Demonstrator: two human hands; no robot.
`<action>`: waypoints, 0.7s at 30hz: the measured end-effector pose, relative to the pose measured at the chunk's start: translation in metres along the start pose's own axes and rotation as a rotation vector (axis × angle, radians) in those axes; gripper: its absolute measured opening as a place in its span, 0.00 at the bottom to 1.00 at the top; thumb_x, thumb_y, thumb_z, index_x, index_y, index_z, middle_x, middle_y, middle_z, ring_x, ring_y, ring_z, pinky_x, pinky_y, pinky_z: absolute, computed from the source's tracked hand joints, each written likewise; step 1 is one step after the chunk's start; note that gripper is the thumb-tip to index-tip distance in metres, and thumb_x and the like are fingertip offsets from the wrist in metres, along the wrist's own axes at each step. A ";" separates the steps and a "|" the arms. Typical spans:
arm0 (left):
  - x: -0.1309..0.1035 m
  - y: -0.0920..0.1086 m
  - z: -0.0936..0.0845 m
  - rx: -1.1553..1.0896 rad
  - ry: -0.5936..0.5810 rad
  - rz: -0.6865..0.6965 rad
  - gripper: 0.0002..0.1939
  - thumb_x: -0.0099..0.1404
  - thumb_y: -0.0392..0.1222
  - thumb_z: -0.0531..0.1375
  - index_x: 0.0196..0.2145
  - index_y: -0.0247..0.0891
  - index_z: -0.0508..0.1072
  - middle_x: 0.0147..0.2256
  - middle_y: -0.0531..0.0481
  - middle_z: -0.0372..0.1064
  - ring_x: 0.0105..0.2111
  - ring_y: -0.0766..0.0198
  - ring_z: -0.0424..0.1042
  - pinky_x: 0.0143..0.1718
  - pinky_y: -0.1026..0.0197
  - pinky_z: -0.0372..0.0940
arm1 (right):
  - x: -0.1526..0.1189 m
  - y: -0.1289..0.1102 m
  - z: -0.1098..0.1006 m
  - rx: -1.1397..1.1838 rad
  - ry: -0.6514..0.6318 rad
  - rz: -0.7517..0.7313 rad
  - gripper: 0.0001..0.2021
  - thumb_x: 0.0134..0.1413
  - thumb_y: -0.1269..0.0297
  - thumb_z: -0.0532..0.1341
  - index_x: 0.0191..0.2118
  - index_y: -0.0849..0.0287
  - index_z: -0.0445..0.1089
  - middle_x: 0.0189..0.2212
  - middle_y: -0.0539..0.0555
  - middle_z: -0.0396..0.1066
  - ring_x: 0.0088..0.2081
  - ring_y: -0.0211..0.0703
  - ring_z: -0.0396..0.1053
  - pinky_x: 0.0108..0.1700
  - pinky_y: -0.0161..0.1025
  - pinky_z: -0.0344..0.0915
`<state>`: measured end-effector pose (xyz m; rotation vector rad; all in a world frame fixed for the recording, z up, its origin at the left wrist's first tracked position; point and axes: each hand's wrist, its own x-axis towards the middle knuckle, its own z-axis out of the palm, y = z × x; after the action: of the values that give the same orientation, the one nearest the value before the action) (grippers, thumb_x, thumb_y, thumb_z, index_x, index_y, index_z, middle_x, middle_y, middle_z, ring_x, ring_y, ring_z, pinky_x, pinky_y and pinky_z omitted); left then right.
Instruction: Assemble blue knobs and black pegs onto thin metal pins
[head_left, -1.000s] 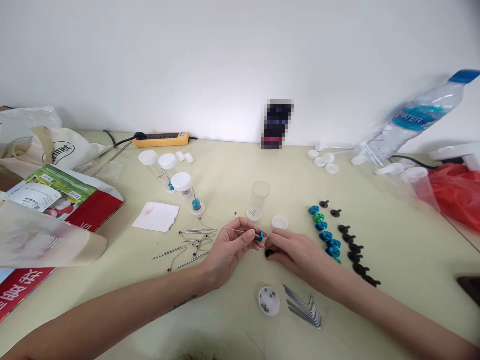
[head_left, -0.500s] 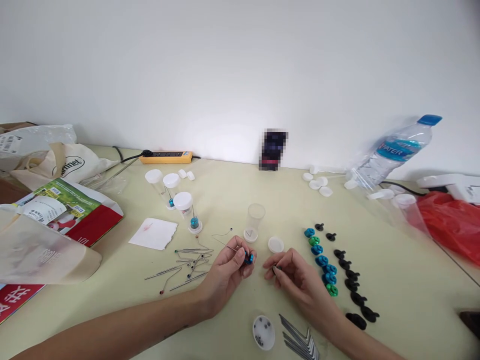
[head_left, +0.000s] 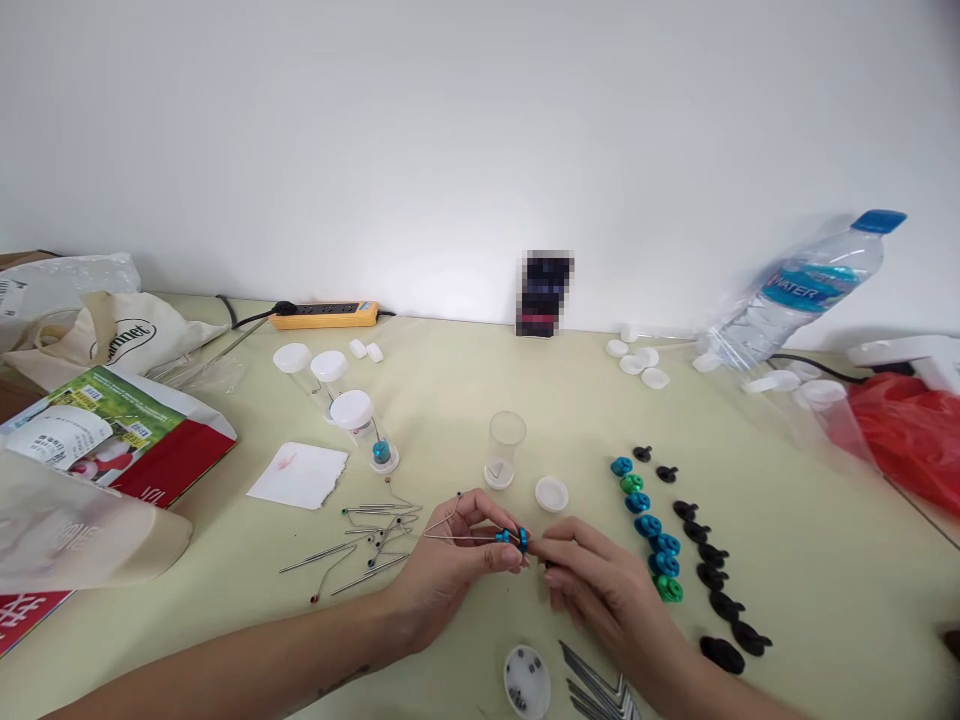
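Observation:
My left hand (head_left: 461, 545) pinches a blue metal spool-like part (head_left: 513, 539) with a bent thin wire (head_left: 442, 535) running out of it to the left. Close to its right side is my right hand (head_left: 592, 570), fingers curled together with the index tip at the blue part; what they hold is mostly hidden, only a dark bit showing. Beyond the hands stand an open clear tube (head_left: 507, 430) and a white cap (head_left: 552, 494) lying flat. Bent wires with small coloured ends (head_left: 375, 535) lie left of my left hand.
Blue and green metal parts (head_left: 648, 525) and black knobs (head_left: 711, 553) form rows on the right. A dish of tiny screws (head_left: 527, 665) and hex keys (head_left: 596, 685) lie in front. Capped tubes (head_left: 352, 410), a power strip (head_left: 324, 315) and a water bottle (head_left: 814, 285) stand farther back.
My left hand has turned the blue part, so its wire now points left. My right hand has moved in against the part, and the small dark piece in its fingers is now mostly hidden.

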<state>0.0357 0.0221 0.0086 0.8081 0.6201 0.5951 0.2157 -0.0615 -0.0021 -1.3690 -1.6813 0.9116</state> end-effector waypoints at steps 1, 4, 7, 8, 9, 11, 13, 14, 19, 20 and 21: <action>0.000 -0.001 0.000 -0.001 0.012 -0.004 0.12 0.48 0.33 0.70 0.30 0.35 0.71 0.34 0.49 0.72 0.34 0.66 0.70 0.41 0.61 0.64 | -0.001 0.000 -0.001 -0.012 0.019 0.021 0.10 0.65 0.64 0.51 0.43 0.54 0.69 0.32 0.52 0.65 0.24 0.34 0.63 0.26 0.33 0.63; 0.000 -0.003 -0.002 -0.001 0.027 -0.021 0.13 0.47 0.33 0.70 0.29 0.35 0.71 0.33 0.50 0.73 0.33 0.64 0.73 0.42 0.58 0.66 | -0.001 -0.001 -0.003 -0.028 0.040 0.084 0.09 0.64 0.62 0.53 0.38 0.55 0.70 0.28 0.51 0.66 0.22 0.34 0.61 0.24 0.33 0.60; 0.000 -0.003 -0.003 0.010 0.033 -0.045 0.12 0.48 0.33 0.70 0.30 0.35 0.72 0.32 0.49 0.74 0.33 0.64 0.74 0.43 0.59 0.66 | 0.002 -0.004 -0.003 -0.034 0.004 0.051 0.11 0.65 0.65 0.50 0.43 0.53 0.70 0.36 0.54 0.67 0.31 0.37 0.66 0.31 0.34 0.64; 0.000 -0.003 -0.003 0.010 0.032 -0.048 0.12 0.49 0.33 0.70 0.31 0.35 0.72 0.32 0.49 0.74 0.34 0.64 0.75 0.44 0.58 0.66 | 0.003 -0.005 -0.003 -0.042 0.001 0.032 0.13 0.66 0.66 0.49 0.47 0.52 0.69 0.39 0.55 0.67 0.35 0.38 0.67 0.35 0.35 0.65; 0.000 -0.003 -0.003 0.008 0.027 -0.049 0.12 0.49 0.34 0.69 0.31 0.35 0.73 0.32 0.49 0.74 0.34 0.63 0.75 0.45 0.57 0.66 | 0.004 -0.006 -0.003 -0.051 0.003 0.017 0.15 0.66 0.68 0.48 0.51 0.51 0.67 0.41 0.55 0.66 0.39 0.39 0.66 0.39 0.35 0.65; 0.001 -0.003 -0.003 0.004 0.010 -0.055 0.11 0.50 0.34 0.69 0.32 0.35 0.73 0.32 0.49 0.75 0.35 0.63 0.75 0.46 0.55 0.66 | 0.004 -0.006 -0.003 -0.067 0.004 0.001 0.19 0.65 0.71 0.46 0.56 0.48 0.63 0.43 0.55 0.64 0.41 0.39 0.66 0.41 0.35 0.65; 0.001 -0.003 -0.004 0.013 0.001 -0.063 0.11 0.50 0.34 0.69 0.32 0.36 0.74 0.32 0.49 0.75 0.36 0.63 0.74 0.46 0.55 0.67 | 0.003 -0.004 -0.004 -0.075 0.007 -0.005 0.21 0.65 0.73 0.46 0.58 0.46 0.60 0.44 0.55 0.63 0.40 0.38 0.65 0.39 0.34 0.65; 0.001 -0.003 -0.005 0.025 -0.002 -0.068 0.10 0.50 0.34 0.69 0.32 0.36 0.74 0.33 0.49 0.75 0.37 0.63 0.74 0.46 0.55 0.67 | 0.003 -0.003 -0.005 -0.072 0.018 0.004 0.21 0.64 0.73 0.47 0.57 0.45 0.60 0.44 0.54 0.63 0.40 0.38 0.65 0.38 0.34 0.65; 0.002 -0.002 -0.005 0.061 -0.023 -0.089 0.11 0.50 0.34 0.69 0.32 0.35 0.74 0.33 0.48 0.74 0.37 0.63 0.73 0.45 0.55 0.67 | 0.004 -0.001 -0.009 -0.060 0.117 0.002 0.12 0.61 0.73 0.55 0.44 0.47 0.67 0.41 0.52 0.65 0.40 0.38 0.67 0.36 0.33 0.66; 0.003 -0.002 -0.005 0.056 -0.025 -0.096 0.11 0.50 0.35 0.69 0.32 0.35 0.74 0.33 0.48 0.74 0.37 0.63 0.73 0.45 0.54 0.67 | 0.004 -0.002 -0.009 -0.072 0.125 -0.020 0.12 0.61 0.73 0.55 0.44 0.47 0.68 0.41 0.52 0.66 0.40 0.38 0.68 0.36 0.33 0.66; 0.003 -0.001 -0.005 0.049 -0.024 -0.100 0.11 0.50 0.35 0.69 0.32 0.35 0.74 0.33 0.48 0.74 0.37 0.63 0.73 0.46 0.54 0.67 | 0.005 -0.002 -0.009 -0.080 0.133 -0.036 0.13 0.61 0.73 0.55 0.44 0.47 0.69 0.41 0.52 0.66 0.39 0.38 0.68 0.36 0.33 0.66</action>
<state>0.0345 0.0257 0.0040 0.8236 0.6510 0.4802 0.2224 -0.0565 0.0048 -1.4158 -1.6505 0.7245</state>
